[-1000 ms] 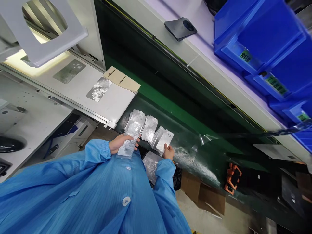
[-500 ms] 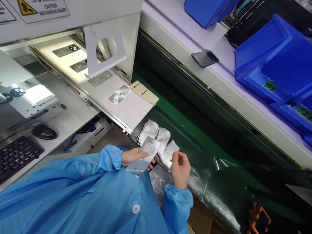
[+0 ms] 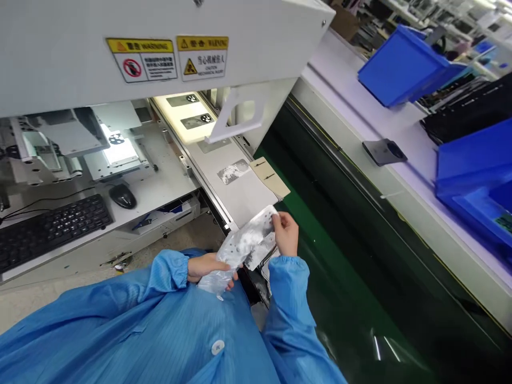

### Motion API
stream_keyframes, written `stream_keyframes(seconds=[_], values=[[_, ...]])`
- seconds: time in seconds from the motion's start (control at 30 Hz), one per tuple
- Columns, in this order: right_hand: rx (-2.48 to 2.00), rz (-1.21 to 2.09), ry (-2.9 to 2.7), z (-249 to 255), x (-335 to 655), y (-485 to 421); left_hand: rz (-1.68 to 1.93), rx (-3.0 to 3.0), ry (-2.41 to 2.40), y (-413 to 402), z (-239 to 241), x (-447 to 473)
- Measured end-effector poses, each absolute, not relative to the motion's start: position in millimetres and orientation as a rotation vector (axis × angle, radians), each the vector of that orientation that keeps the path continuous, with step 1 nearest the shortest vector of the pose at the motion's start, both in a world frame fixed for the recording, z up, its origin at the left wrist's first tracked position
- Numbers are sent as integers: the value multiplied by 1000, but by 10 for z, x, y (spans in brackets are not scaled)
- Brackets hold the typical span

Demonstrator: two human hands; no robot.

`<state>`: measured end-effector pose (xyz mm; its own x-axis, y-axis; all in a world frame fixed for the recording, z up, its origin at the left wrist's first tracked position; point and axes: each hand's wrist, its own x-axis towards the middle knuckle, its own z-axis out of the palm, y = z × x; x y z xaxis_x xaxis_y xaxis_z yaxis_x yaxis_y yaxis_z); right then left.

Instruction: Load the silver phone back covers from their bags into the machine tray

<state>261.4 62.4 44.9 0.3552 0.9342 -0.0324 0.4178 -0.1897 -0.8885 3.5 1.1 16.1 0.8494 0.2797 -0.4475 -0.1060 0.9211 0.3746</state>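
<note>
Right hand (image 3: 286, 234) moved onto glossy, translucent, dark-dotted films (image 3: 243, 242), pinching far corner; left hand (image 3: 208, 266) grips near end.

beside the right hand (image 3: 286, 236), green belt (image 3: 326, 256) seems passable; white bracket (image 3: 236, 131) overhangs conveyor (image 3: 244, 198).

The machine (image 3: 264, 48) is plain white; its two warning labels (image 3: 202, 57) have yellow bands and black lettering, one with a red ring. Below the machine, the film (image 3: 250, 234) is silvery and see-through, speckled with small dark dots; the coat (image 3: 168, 330) is finely striped blue. The keyboard (image 3: 52, 229) and mouse (image 3: 122, 196) under the machine are black. Right of it, the desk (image 3: 352, 77) is pale lilac, the bin (image 3: 404, 69) strong blue.
</note>
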Motion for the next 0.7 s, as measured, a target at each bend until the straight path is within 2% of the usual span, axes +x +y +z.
stream_keyframes(seconds=[0.13,0.23,0.4,0.53,0.7], values=[[-2058,556,-1159,131,2748,1432,391,190,650,-17,73,-251],[-2179,457,-1221,18,2679,1707,472,135,708,-46,45,-423],[-2127,132,-1554,-141,2289,1451,538,118,737,-30,48,-484],[-2069,188,-1951,-322,1992,1193,515,132,707,54,51,-417],[-2187,211,-1927,-337,1913,1195,461,170,719,164,75,-380]])
